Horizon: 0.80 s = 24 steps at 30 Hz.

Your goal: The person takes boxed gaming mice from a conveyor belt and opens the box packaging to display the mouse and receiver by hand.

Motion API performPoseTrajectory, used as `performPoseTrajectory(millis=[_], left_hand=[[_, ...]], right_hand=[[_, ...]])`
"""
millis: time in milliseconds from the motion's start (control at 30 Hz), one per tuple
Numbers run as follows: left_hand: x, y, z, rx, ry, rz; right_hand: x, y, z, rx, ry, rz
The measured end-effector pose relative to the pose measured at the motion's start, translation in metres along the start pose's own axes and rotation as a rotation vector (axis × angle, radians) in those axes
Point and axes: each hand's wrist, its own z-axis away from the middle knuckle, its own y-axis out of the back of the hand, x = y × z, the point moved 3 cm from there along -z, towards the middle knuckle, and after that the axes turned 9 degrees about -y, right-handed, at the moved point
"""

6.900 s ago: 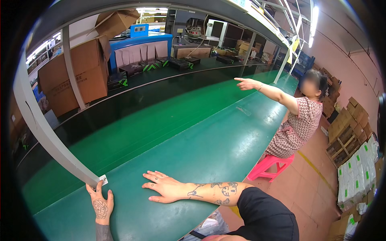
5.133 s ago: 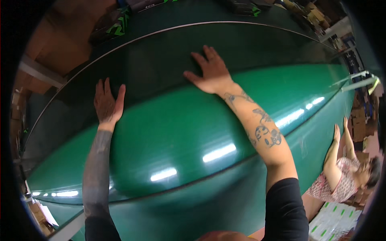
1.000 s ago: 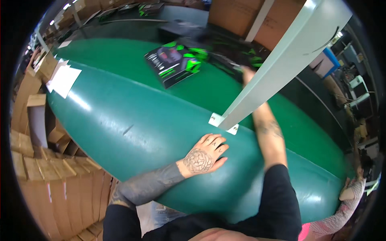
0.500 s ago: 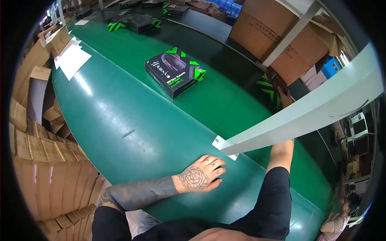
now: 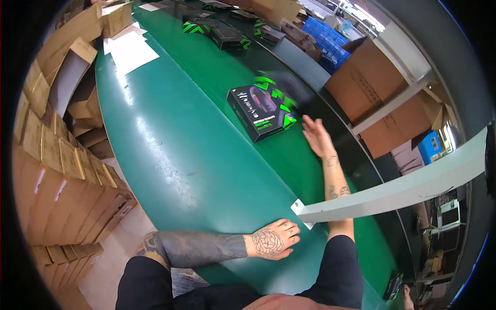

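One black-and-green box (image 5: 260,112) lies just left of the outstretched, empty right hand (image 5: 318,138); the left hand (image 5: 273,240) rests palm-down, unclenched.

Left hand (image 5: 270,241) (tattooed) lies palm-down; right hand (image 5: 319,138) stretches forward.

Factory: conveyor belt (image 5: 289,155), stacked cartons (image 5: 62,217)

Left hand (image 5: 270,241) on the worktop (image 5: 206,196), near the foot of the post (image 5: 392,199); right hand (image 5: 318,137) over the belt (image 5: 206,77), beyond the post, just right of the nearest box (image 5: 261,116). Paper sheets (image 5: 134,56) lie at the worktop's far end; stacked cartons (image 5: 51,186) stand left of it; a large carton (image 5: 367,77) stands across the belt.
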Motion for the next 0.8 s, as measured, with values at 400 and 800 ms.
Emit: performPoseTrajectory(millis=[400,800], left_hand=[[-0.013,0.006,-0.025,0.003,-0.088,-0.036],[0.097,0.050,-0.045,-0.015,-0.170,0.242]], right_hand=[[0.039,0.041,0.276,0.630,-0.015,0.606],[0.108,-0.058,0.428,1.139,0.036,1.264]])
